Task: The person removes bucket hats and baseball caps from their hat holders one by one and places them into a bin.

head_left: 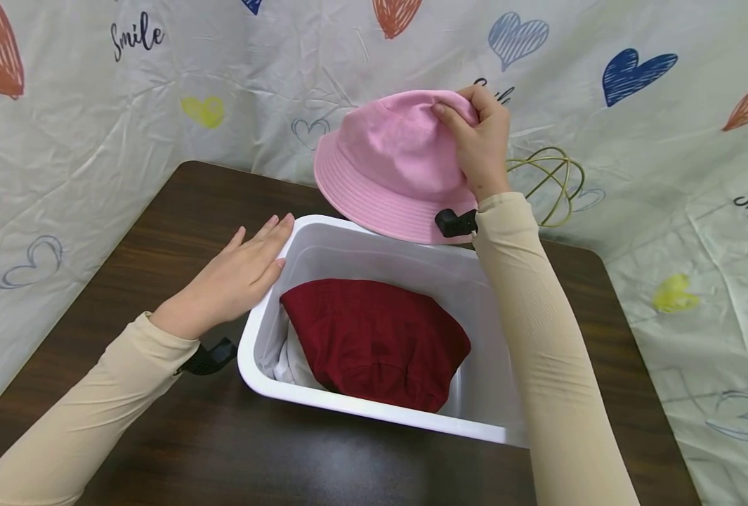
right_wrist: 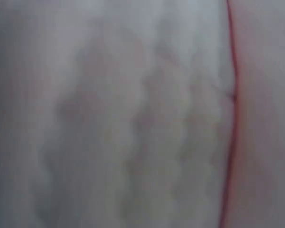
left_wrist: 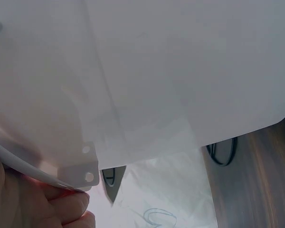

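A pink bucket hat (head_left: 399, 154) hangs over the far rim of a white plastic bin (head_left: 383, 414), its stitched brim tilted down to the left. My right hand (head_left: 484, 137) pinches the hat's crown between thumb and fingers. The right wrist view is filled by the blurred, ridged brim (right_wrist: 171, 142). My left hand (head_left: 234, 274) rests on the bin's left rim with fingers extended; the left wrist view has its fingers (left_wrist: 69, 206) at the rim, beside the bin's outer wall (left_wrist: 147, 85). Inside the bin lies a dark red bucket hat (head_left: 374, 337), partly covering a white fabric item (head_left: 296, 362).
A gold wire stand (head_left: 563, 186) rises behind my right wrist, partly hidden. The bin stands on a dark brown wooden table (head_left: 178, 232). A white cloth (head_left: 108, 126) printed with hearts and "Smile" hangs behind the table. Dark loops (left_wrist: 223, 152) show past the bin's underside.
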Tool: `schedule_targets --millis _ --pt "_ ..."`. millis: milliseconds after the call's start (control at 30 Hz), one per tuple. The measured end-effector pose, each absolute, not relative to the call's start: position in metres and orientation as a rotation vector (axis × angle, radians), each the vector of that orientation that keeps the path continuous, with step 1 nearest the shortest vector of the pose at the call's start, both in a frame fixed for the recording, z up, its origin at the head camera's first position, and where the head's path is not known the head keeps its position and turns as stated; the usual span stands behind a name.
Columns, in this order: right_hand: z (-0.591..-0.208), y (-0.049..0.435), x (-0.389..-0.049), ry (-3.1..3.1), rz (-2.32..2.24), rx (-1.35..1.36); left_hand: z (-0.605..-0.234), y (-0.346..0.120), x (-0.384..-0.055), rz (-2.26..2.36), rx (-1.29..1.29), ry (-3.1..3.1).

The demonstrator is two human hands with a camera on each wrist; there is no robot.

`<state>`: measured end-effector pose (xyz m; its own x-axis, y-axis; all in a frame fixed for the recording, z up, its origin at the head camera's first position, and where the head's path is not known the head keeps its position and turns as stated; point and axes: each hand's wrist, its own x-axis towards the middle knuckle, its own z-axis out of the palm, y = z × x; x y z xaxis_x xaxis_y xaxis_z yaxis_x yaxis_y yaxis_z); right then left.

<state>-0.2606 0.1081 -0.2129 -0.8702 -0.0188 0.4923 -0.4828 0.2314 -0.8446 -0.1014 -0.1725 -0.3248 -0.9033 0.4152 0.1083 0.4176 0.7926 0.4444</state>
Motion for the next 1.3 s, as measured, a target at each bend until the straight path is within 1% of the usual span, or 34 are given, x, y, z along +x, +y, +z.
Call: schedule_targets --millis 167,300,467,767,1033,1300 --pt "-0.217 0.118 -0.267 -2.189 1.68 0.472 -0.325 -0.173 -0.102 -0.74 -0.691 -2.969" --pt "-0.221 0.125 -0.272 -2.178 1.832 0.502 -0.325 -0.173 -0.102 -0.742 -0.69 -2.97" --pt "-0.22 0.133 -0.268 -2.164 2.02 0.59 -0.325 -0.172 -0.102 -0.743 -0.694 -2.971" --pt "-0.214 0.141 -0.258 -2.229 2.032 0.692 -0.324 -0.172 -0.101 -0.743 -0.694 -2.972" --pt "-0.218 0.143 -0.263 -2.094 2.008 0.461 -0.323 -0.172 -0.101 -0.754 -0.692 -2.981" --pt "-0.223 0.145 -0.278 -1.99 1.878 0.339 -0.322 -0.172 -0.1 -0.76 -0.69 -2.98"
